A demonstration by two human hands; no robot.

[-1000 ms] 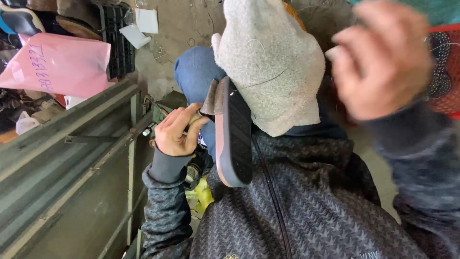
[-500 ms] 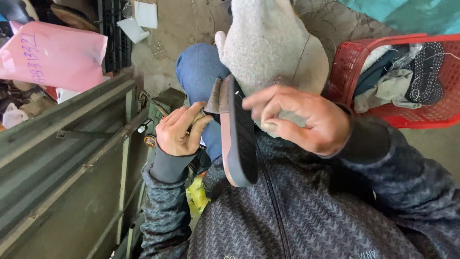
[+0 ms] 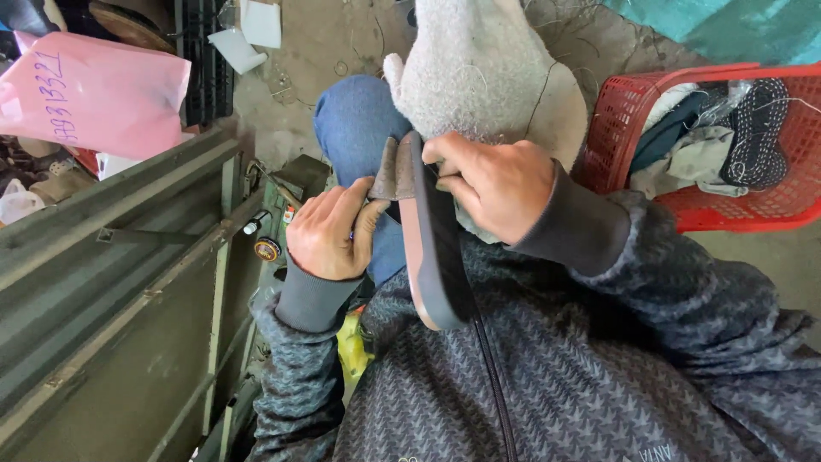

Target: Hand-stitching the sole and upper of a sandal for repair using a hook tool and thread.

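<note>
Dark sandal [image 3: 432, 248] edge-up against chest

The floor [image 3: 342, 34] is bare grey concrete, dusty and scuffed. On it to the right stands a red basket [image 3: 770, 205] filled with cloth pieces, beside a teal sheet [image 3: 727, 26] spread at the top right corner. At the top left lie two white papers [image 3: 248, 34] near a black crate [image 3: 201, 68], with a pink bag [image 3: 103, 103] just beside the crate; a green metal frame [image 3: 111, 282] stands along the left side.
</note>
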